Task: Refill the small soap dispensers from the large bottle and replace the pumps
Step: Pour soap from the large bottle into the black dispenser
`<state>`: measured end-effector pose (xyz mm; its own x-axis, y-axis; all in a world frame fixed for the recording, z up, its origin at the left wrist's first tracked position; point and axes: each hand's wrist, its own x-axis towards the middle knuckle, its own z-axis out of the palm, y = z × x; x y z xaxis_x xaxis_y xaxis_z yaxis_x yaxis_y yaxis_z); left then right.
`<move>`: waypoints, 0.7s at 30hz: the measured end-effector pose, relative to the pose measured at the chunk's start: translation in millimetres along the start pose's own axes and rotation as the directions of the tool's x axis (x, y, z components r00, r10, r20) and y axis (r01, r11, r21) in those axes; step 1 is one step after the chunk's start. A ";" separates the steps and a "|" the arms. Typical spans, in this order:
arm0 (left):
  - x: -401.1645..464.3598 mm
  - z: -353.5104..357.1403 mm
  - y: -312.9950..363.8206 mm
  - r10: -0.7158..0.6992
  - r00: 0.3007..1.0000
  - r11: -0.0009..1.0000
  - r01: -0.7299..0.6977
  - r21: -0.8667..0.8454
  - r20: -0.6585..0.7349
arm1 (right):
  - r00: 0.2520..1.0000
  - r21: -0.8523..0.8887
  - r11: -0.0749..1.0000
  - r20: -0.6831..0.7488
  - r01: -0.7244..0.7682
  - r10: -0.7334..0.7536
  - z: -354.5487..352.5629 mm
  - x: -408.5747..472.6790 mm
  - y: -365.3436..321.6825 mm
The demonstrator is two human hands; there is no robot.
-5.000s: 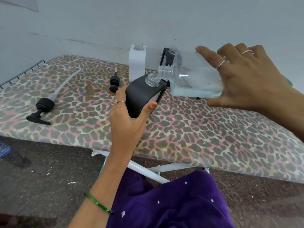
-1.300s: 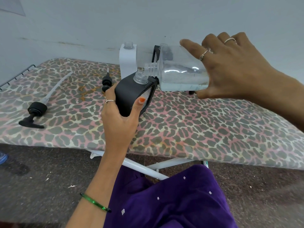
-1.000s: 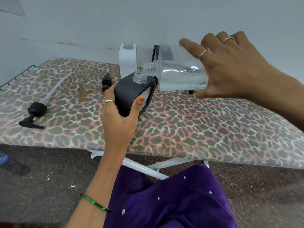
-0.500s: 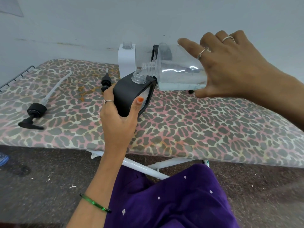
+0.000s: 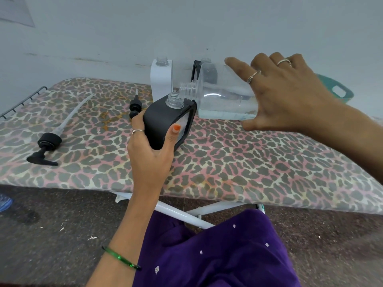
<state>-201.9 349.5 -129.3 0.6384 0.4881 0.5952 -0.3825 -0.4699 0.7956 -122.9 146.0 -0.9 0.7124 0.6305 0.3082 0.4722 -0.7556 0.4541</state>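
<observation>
My left hand [image 5: 151, 154] grips a small black dispenser [image 5: 163, 123], tilted, with its clear open neck up. My right hand [image 5: 286, 94] holds the large clear bottle [image 5: 219, 100] on its side, its mouth just above the black dispenser's neck. Pale liquid lies along the large bottle's lower side. A white dispenser [image 5: 161, 79] stands open by the wall. Behind the large bottle, another black dispenser [image 5: 199, 69] is partly hidden. A large black pump [image 5: 48, 141] with a long tube lies on the left. A small black pump [image 5: 135, 106] lies next to my left fingers.
Everything rests on an ironing board with a leopard-print cover [image 5: 248, 162], against a pale wall. A metal rack [image 5: 22, 100] ends the board at left. A teal basket [image 5: 337, 90] shows behind my right hand. My purple-clothed lap is below the board's front edge.
Both hands keep nearly the same pose, bottle mouth over dispenser neck. Compared with five seconds ago, the large bottle is tipped slightly further and my view has shifted a little.
</observation>
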 end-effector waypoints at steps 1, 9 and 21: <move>0.1 -0.2 -1.1 -0.003 1.000 1.000 0.003 -0.006 -0.002 | 1.000 0.013 1.000 0.010 -0.007 0.007 1.8 -0.8 -2.1; -5.5 -0.9 -2.6 -0.077 0.997 0.997 0.077 -0.012 -0.011 | 0.994 0.172 0.981 0.065 -0.094 0.084 21.6 -12.5 -24.4; 1.0 -3.8 1.6 -0.199 0.979 0.980 0.198 -0.029 -0.038 | 0.889 0.889 0.428 -0.057 -0.162 0.454 78.8 -30.9 -36.1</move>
<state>-204.4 352.1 -127.0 0.6761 0.5992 0.4287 -0.2674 -0.3426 0.9006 -121.0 139.7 -92.7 0.8184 0.2275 0.5276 0.5484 -0.5837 -0.5989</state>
